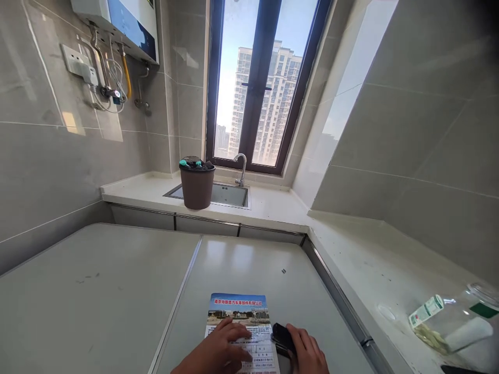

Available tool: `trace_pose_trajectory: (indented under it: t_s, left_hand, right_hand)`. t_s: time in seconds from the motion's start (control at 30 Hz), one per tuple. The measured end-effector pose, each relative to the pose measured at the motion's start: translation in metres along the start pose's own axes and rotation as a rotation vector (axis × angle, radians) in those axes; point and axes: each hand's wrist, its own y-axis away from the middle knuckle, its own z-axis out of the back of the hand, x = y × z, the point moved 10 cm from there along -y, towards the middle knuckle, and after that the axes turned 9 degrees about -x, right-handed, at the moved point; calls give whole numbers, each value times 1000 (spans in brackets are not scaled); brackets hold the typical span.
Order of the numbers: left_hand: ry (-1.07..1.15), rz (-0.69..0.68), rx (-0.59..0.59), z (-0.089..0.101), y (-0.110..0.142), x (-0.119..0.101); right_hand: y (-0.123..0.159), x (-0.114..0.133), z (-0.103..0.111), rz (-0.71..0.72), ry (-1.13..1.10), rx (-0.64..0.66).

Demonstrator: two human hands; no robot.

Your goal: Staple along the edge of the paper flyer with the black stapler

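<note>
A printed leaflet [238, 314] with a blue top, a photo of buildings and red lettering lies on the pale tabletop [249, 259] at the bottom of the view. My left hand [228, 345] rests over its lower left part, fingers spread and covering some of the print. At the leaflet's right edge is a black stapler [284, 337]. Around its right side my right hand [309, 352] is closed, with the fingers bent over it. The stapler's lower end and both wrists are partly cut off by the frame.
Small dark staple-like bits [284, 270] lie farther up the tabletop. Behind it a brown bucket [197, 188] stands at the sink [230, 195] under a faucet [242, 169]. To the right, a counter [351, 249] carries a clear jar [460, 322]. A water heater [125, 26] hangs upper left.
</note>
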Motion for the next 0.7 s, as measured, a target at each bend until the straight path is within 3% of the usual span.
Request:
trace_pose_trajectory:
  t_s: [0.1, 0.2, 0.33, 0.47, 0.57, 0.7]
  left_hand:
    - [35, -5, -35, -2, 0, 8]
    - [92, -7, -154, 2, -2, 16]
    - [121, -20, -254, 5, -6, 15]
    - [106, -36, -398, 27, -1, 4]
    - [2, 122, -594, 62, 15, 18]
    - [-52, 442, -848, 99, 46, 57]
  right_hand:
    - [-2, -16, -2, -83, 23, -31]
    - [-7, -10, 8, -123, -21, -174]
    - [-22, 31, 17, -70, -187, -284]
    - [-36, 71, 3, -34, -312, -233]
    - [-31, 104, -23, 27, -334, -123]
    - [-13, 135, -49, 6, -259, -79]
